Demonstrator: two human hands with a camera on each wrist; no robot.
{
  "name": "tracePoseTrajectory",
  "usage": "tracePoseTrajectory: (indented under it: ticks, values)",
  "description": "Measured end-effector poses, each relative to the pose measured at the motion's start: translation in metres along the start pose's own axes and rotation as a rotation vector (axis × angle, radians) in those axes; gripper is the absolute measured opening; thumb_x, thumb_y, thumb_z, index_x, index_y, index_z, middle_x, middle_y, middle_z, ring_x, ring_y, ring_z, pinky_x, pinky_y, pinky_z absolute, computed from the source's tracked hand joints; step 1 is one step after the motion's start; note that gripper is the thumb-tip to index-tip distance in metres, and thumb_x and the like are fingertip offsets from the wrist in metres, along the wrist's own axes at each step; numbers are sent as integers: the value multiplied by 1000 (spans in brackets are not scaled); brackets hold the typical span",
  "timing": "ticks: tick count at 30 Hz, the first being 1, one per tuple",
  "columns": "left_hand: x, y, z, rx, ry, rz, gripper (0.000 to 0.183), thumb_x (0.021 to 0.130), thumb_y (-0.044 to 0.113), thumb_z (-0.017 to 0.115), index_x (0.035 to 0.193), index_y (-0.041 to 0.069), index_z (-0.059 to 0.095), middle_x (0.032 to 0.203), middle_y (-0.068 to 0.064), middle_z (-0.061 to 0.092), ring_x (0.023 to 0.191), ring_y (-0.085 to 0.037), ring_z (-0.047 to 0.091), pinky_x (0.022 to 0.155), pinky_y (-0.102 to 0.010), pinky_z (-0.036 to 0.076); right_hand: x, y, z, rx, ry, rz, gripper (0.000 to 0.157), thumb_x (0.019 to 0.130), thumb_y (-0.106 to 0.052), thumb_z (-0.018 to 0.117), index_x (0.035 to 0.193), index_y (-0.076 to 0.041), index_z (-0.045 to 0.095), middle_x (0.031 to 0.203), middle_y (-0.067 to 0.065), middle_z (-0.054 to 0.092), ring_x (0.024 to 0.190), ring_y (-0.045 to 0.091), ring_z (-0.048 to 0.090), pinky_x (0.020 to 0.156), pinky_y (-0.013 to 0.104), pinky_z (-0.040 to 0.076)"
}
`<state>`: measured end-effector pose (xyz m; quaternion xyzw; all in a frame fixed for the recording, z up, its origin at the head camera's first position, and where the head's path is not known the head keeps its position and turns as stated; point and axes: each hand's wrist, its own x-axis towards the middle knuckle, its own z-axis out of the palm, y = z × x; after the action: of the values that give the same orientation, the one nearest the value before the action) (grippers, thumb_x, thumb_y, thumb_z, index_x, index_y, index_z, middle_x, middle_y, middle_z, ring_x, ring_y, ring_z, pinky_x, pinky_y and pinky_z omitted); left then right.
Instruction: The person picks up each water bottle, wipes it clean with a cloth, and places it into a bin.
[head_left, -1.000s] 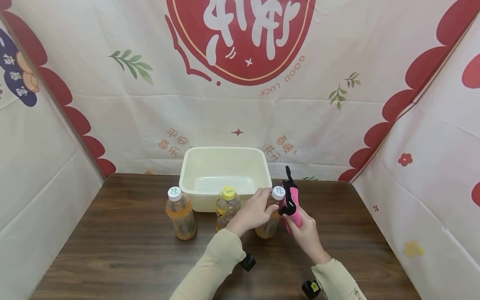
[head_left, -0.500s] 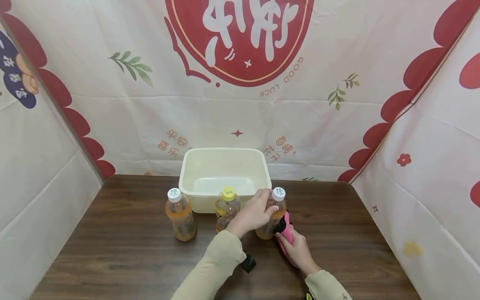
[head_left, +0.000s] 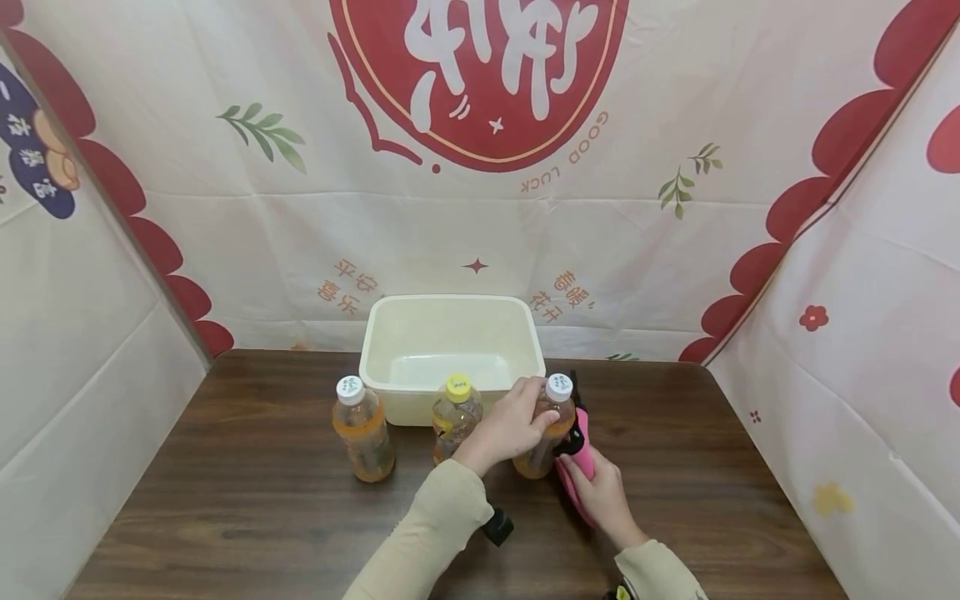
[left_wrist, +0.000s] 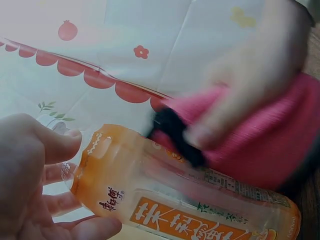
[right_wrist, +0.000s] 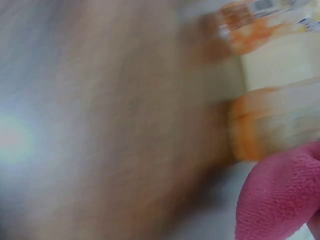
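My left hand (head_left: 513, 423) grips the right-hand bottle (head_left: 538, 457) around its shoulder, just under the white cap. It stands upright, a clear plastic drink bottle with an orange label (left_wrist: 165, 210). My right hand (head_left: 602, 493) holds a folded pink terry cloth (head_left: 583, 454) with black trim against the bottle's right side. In the left wrist view the right hand (left_wrist: 250, 80) is blurred, and the cloth's black edge overlaps the label. Pink pile of the cloth (right_wrist: 275, 200) fills the lower right of the right wrist view.
Behind the bottles stands a cream plastic basin (head_left: 453, 400). A yellow-capped bottle (head_left: 456, 415) is in front of it, partly hidden by my left hand. Another white-capped bottle (head_left: 363, 437) stands further left on the dark wooden table (head_left: 247, 475). A printed cloth backdrop (head_left: 450, 225) rises behind.
My right hand slid the pink cloth down the bottle's side toward me, then partway back up. My left hand and the bottles have stayed in place.
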<state>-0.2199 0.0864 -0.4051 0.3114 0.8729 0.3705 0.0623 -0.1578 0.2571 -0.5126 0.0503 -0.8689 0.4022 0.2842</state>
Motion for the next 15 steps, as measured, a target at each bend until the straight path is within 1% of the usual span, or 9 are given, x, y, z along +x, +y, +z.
tracePoseTrajectory:
  ticks: [3,6,8,10,12,15]
  values:
    - [0,1,-1,-4,-1,-10,47,94,31,46,134,10,33,128,-8,44,113,-20,50,93,-36,44,11,-12,-8,25,49,-32,15,73,5,69,87,3,64,73,11,65,65,0,52,54,15,43]
    - [0,1,-1,-16,-8,-23,47,94,31,46,134,11,33,128,-8,43,113,-20,50,93,-36,44,20,-22,-16,48,54,-61,18,72,8,69,88,4,64,74,12,65,65,-1,52,55,13,44]
    - [0,1,-1,-25,-13,-33,47,94,31,47,134,12,33,128,-7,43,113,-19,50,93,-36,44,26,-27,-21,55,42,-96,23,71,9,69,93,4,64,79,13,66,69,-2,54,60,9,44]
    - [0,1,0,-29,-11,-38,47,93,31,48,134,12,33,127,-7,44,112,-19,50,93,-36,44,32,-30,-26,42,25,-148,30,70,10,71,98,4,64,88,15,67,77,0,57,68,6,44]
    - [1,0,1,-28,-11,-41,47,93,31,48,133,12,33,126,-7,44,110,-18,50,92,-35,45,37,-32,-29,27,-2,-207,37,68,9,72,104,4,63,98,17,66,86,4,60,78,5,42]
    - [1,0,1,-25,-13,-42,47,93,30,49,133,12,34,126,-7,44,109,-18,50,92,-35,45,43,-33,-33,-5,-30,-279,42,65,9,74,106,2,64,109,17,63,94,10,60,84,6,38]
